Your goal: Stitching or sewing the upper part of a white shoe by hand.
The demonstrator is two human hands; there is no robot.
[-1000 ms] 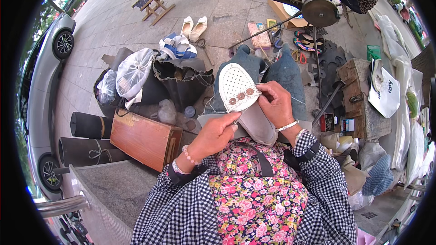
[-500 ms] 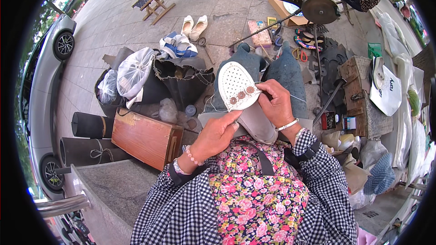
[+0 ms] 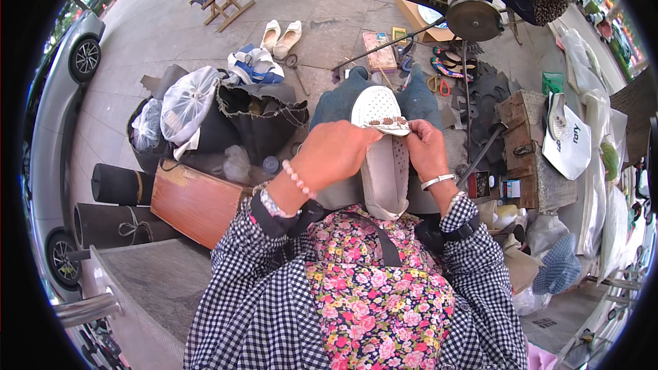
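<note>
Over my lap I hold a white slip-on shoe (image 3: 377,105), its toe pointing away from me. The toe is perforated, and brown flower trims run along the upper's edge. Its pale grey inside (image 3: 385,181) faces up. My left hand (image 3: 332,154) is closed, pinching the left end of the trimmed edge. The right hand (image 3: 429,156) pinches the same edge at its right end. The left fingertips are partly hidden behind the hand. Beneath the shoe are my knees in blue cloth and a floral apron (image 3: 384,301).
A reddish wooden box (image 3: 195,200) and dark bags (image 3: 264,113) stand left. Cream shoes (image 3: 282,39) lie ahead on the paving. Scissors (image 3: 439,86) lie beyond my knees. A shoe-sewing machine (image 3: 473,22) stands ahead right, with a person beside it. A wooden chest (image 3: 517,154) is at right.
The shoe's toe has tipped down and away, showing more of its inside. My left hand has moved up and right to the trimmed edge. The view has shifted slightly.
</note>
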